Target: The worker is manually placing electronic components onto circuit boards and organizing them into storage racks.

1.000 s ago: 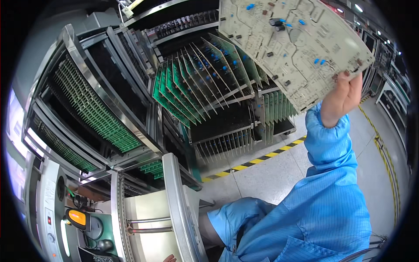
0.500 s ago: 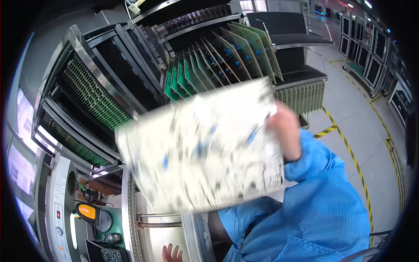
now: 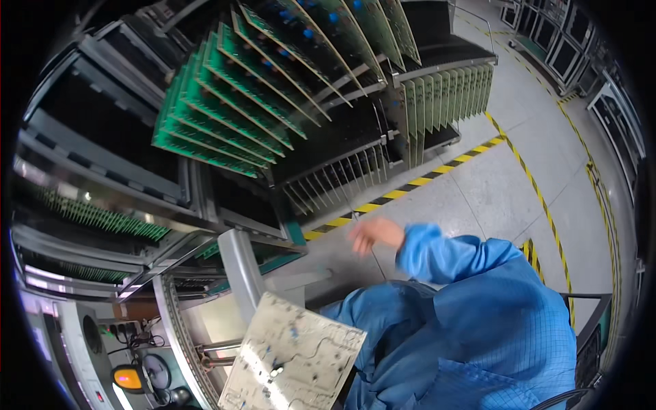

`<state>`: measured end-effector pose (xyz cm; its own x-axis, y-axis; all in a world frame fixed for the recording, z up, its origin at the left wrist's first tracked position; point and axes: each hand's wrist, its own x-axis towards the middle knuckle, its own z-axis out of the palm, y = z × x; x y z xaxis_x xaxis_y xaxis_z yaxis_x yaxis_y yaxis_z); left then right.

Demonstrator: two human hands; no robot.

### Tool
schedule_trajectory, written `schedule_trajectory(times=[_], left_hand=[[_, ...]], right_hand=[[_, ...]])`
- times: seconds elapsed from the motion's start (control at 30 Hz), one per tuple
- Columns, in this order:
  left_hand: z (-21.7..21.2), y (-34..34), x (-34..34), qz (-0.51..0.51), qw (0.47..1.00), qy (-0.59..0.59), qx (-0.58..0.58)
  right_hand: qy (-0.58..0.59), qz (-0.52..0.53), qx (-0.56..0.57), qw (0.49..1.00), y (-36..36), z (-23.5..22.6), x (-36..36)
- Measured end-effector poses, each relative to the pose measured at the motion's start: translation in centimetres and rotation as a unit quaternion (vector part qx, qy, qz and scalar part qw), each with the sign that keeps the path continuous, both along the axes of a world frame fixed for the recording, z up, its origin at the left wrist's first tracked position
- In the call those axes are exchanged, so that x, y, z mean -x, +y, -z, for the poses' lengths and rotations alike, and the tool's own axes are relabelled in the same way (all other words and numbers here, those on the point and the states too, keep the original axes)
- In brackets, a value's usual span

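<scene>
My right hand (image 3: 374, 234) hangs blurred in mid-air above my lap, in a blue sleeve (image 3: 451, 256), fingers loosely apart and holding nothing. A pale circuit board (image 3: 295, 355) with blue parts and thin traces lies tilted at the lower edge, left of my blue-clad legs, beside the conveyor rail (image 3: 242, 270). The hand is well above and to the right of the board, not touching it. My left hand does not show; whether it supports the board from below is hidden.
Racks of upright green circuit boards (image 3: 225, 109) fill the upper left and centre, with more boards (image 3: 447, 92) in a rack at the upper right. Yellow-black floor tape (image 3: 410, 184) crosses the grey floor. A machine with an orange button (image 3: 128, 377) sits at the lower left.
The pale board came down from overhead at the upper right, swept across in front of me, and now rests low at the bottom. My right hand has let go of it and pulled back.
</scene>
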<state>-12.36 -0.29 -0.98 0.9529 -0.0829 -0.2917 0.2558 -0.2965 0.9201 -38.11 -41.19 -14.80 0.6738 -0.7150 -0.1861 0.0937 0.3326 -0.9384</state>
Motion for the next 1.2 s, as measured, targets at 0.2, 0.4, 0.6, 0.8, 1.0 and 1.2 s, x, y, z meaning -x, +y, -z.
schedule_trajectory(times=[0.2,0.4,0.6,0.8,1.0,1.2], left_hand=[[2.1,-0.6,-2.5,0.0,0.998,-0.021,-0.055],[2.3,-2.3,-1.4,0.01,0.994,-0.069,-0.08],[2.8,-2.3,-0.7,0.016,0.99,-0.103,-0.094],[2.8,-1.6,-1.7,0.053,0.988,-0.114,-0.092],[3.3,0.4,-2.5,0.073,0.986,-0.128,-0.072],[3.5,3.2,-2.8,0.11,0.967,-0.227,-0.047]], right_hand=[[0.472,0.5,0.232,0.688,-17.3,24.5,22.2],[0.455,0.5,0.189,0.712,-24.4,23.9,24.6],[0.564,0.372,0.187,0.713,-27.7,23.6,24.2],[0.56,0.416,0.215,0.683,-24.9,25.2,26.6],[0.603,0.378,0.175,0.681,-8.6,21.6,28.8],[0.618,0.27,0.325,0.663,0.8,7.9,33.1]])
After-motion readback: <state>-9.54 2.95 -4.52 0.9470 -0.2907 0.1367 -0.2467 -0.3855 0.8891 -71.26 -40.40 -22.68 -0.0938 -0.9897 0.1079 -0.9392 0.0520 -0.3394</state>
